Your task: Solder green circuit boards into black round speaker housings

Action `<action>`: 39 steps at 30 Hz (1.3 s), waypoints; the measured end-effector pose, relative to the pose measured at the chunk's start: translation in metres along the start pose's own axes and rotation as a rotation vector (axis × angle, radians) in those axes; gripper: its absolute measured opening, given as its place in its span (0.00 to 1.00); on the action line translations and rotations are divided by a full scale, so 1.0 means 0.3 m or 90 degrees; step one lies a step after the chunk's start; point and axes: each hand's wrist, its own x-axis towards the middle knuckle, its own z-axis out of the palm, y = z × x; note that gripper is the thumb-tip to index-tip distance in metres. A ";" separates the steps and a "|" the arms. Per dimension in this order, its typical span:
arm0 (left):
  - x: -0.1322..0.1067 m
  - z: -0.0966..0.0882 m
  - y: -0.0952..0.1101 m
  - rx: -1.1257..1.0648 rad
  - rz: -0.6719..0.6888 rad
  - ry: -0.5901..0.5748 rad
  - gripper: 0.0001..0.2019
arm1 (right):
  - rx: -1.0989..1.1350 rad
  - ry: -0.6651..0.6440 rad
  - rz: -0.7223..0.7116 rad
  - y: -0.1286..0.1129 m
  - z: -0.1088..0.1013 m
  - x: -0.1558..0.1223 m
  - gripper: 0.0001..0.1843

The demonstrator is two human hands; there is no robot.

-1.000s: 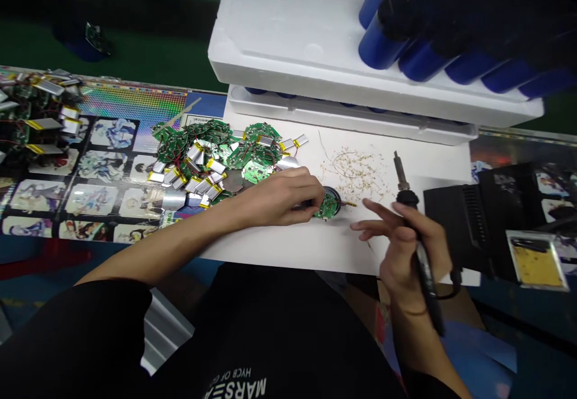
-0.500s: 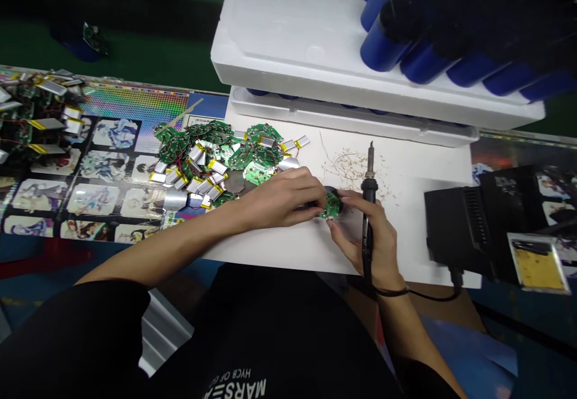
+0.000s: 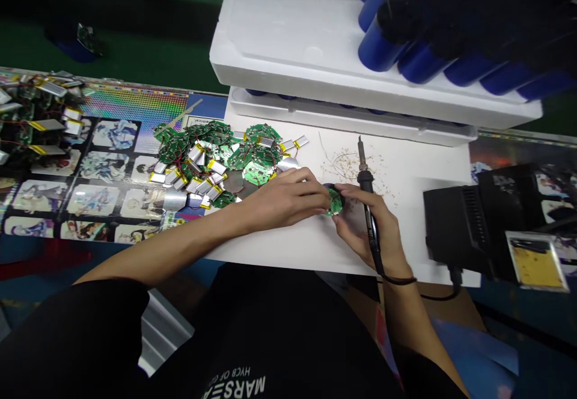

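Observation:
A small round green circuit board (image 3: 335, 202) with a dark rim behind it is held between my two hands, low over the white work surface. My left hand (image 3: 295, 199) reaches in from the left, its fingers bent together at the board's left edge; what its fingertips pinch is hidden. With thumb and forefinger, my right hand (image 3: 378, 228) grips the board's right side. A black soldering iron (image 3: 370, 225) lies across that same hand, its metal tip pointing up and away from me.
Green circuit boards (image 3: 256, 152) and silver battery packs (image 3: 198, 185) lie heaped on the left. White foam trays (image 3: 288, 38) with blue cylinders (image 3: 381, 44) stand behind. A black soldering station (image 3: 464, 225) and yellow sponge tray (image 3: 536, 264) sit right. Crumbs (image 3: 349, 164) litter the surface.
The soldering iron has tilted, its tip swinging left. Both hands have shifted slightly with the board, and the left fingers now cover its left edge.

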 end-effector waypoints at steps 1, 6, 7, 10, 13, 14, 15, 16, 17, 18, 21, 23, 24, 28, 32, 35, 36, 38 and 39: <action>0.000 -0.003 -0.001 0.026 0.008 -0.005 0.10 | 0.000 -0.001 0.001 0.000 -0.001 -0.001 0.31; -0.004 -0.010 -0.004 0.147 0.055 -0.016 0.09 | -0.003 -0.005 0.006 0.001 -0.005 0.002 0.31; -0.005 -0.012 -0.004 0.159 0.066 -0.014 0.09 | -0.004 -0.006 0.006 0.001 -0.006 0.004 0.31; -0.004 -0.018 -0.001 0.172 0.090 -0.009 0.07 | -0.004 -0.010 0.003 0.001 -0.010 0.011 0.30; -0.001 -0.022 0.002 0.176 0.091 -0.013 0.07 | -0.002 -0.017 -0.002 -0.009 -0.018 0.008 0.30; 0.000 -0.023 0.003 0.177 0.091 -0.013 0.07 | -0.004 -0.017 0.000 -0.016 -0.023 0.004 0.29; 0.001 -0.023 0.003 0.178 0.090 -0.013 0.07 | -0.007 -0.009 0.005 -0.025 -0.030 -0.002 0.27; 0.002 -0.023 0.003 0.178 0.087 -0.015 0.08 | -0.009 0.010 0.013 -0.034 -0.037 -0.009 0.23; 0.004 -0.023 0.004 0.177 0.083 -0.020 0.08 | -0.004 0.043 0.025 -0.044 -0.046 -0.016 0.18; 0.005 -0.023 0.004 0.175 0.077 -0.027 0.08 | 0.015 0.093 0.034 -0.054 -0.055 -0.022 0.15; 0.007 -0.021 0.006 0.165 0.059 -0.039 0.09 | 0.147 0.261 0.050 -0.076 -0.084 -0.034 0.18; 0.008 -0.019 0.006 0.159 0.051 -0.037 0.09 | 0.210 0.316 0.050 -0.082 -0.107 -0.047 0.17; 0.008 -0.019 0.006 0.158 0.047 -0.039 0.09 | 0.212 0.332 0.044 -0.084 -0.120 -0.058 0.15; 0.008 -0.020 0.005 0.151 0.043 -0.046 0.10 | 0.084 0.291 0.023 -0.096 -0.167 -0.132 0.05; 0.009 -0.021 0.005 0.131 0.051 -0.031 0.08 | -0.031 0.234 -0.002 -0.115 -0.167 -0.183 0.02; 0.010 -0.021 0.006 0.125 0.049 -0.027 0.08 | -0.065 0.234 -0.074 -0.120 -0.136 -0.177 0.06; 0.010 -0.021 0.006 0.123 0.048 -0.028 0.08 | -0.068 0.228 -0.083 -0.119 -0.126 -0.172 0.06; 0.012 -0.022 0.006 0.123 0.046 -0.034 0.08 | -0.081 0.226 -0.086 -0.116 -0.111 -0.162 0.06; 0.012 -0.022 0.006 0.124 0.045 -0.038 0.09 | -0.088 0.221 -0.089 -0.114 -0.107 -0.158 0.06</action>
